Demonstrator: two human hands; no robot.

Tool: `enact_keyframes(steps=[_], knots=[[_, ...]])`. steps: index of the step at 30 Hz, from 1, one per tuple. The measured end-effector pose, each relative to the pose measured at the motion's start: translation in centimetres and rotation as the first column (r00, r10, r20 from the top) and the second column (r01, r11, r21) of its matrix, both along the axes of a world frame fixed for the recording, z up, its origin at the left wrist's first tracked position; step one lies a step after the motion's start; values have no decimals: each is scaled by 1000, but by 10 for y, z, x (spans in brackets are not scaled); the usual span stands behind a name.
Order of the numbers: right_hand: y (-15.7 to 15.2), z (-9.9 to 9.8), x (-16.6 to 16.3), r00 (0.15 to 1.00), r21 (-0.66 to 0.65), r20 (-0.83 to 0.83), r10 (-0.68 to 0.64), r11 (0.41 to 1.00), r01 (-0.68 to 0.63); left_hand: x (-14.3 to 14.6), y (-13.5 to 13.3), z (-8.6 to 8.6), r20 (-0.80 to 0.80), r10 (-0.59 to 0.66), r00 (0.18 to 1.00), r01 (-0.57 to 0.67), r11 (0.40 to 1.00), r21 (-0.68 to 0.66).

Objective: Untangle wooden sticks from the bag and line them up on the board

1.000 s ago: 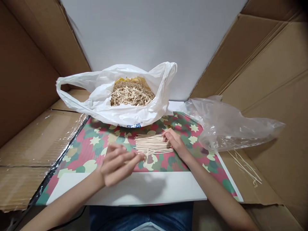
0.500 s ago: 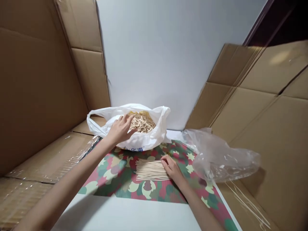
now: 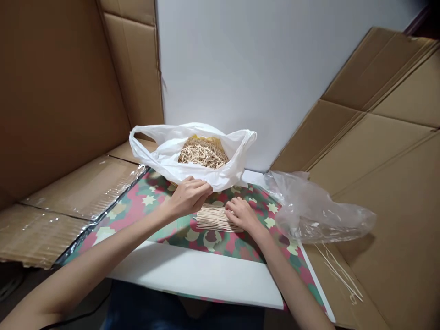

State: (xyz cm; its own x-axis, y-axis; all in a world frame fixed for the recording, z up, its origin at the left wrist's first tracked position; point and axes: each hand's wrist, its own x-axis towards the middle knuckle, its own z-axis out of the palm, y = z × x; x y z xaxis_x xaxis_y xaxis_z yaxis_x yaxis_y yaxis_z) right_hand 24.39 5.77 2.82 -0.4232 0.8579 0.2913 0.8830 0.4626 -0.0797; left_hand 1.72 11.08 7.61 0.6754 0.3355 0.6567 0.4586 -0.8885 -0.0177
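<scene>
A neat row of thin pale sticks [image 3: 212, 219] lies on a board covered in red, green and cream patterned paper [image 3: 161, 224]. My right hand [image 3: 240, 213] rests flat on the right end of the row, fingers stretched out. My left hand [image 3: 189, 196] hovers over the row's left end with fingers pinched together; whatever it holds is too small to make out. Behind stands a white plastic bag [image 3: 178, 158] full of tangled pale sticks [image 3: 203, 154].
A crumpled clear plastic bag [image 3: 316, 211] lies at the right of the board. A few loose sticks [image 3: 338, 271] lie on the cardboard at the right. Cardboard walls rise left and right, and a white panel [image 3: 257, 78] stands behind. The board's near part is a white strip [image 3: 199, 272].
My left hand went from near the row up into the white bag and has now come back down to the row's left end, fingers pinched. My right hand stayed on the sticks.
</scene>
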Motion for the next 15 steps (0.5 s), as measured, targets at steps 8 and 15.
enact_keyframes(steps=[8, 15], knots=[[-6, -24, -15, 965, -4, 248, 89, 996, -91, 14, 0, -68, -206, -50, 977, -13, 956, -293], [-3, -24, -13, 945, 0, 302, 125, 991, -131, 8, 3, -68, -132, -19, 991, -33, 923, -384]])
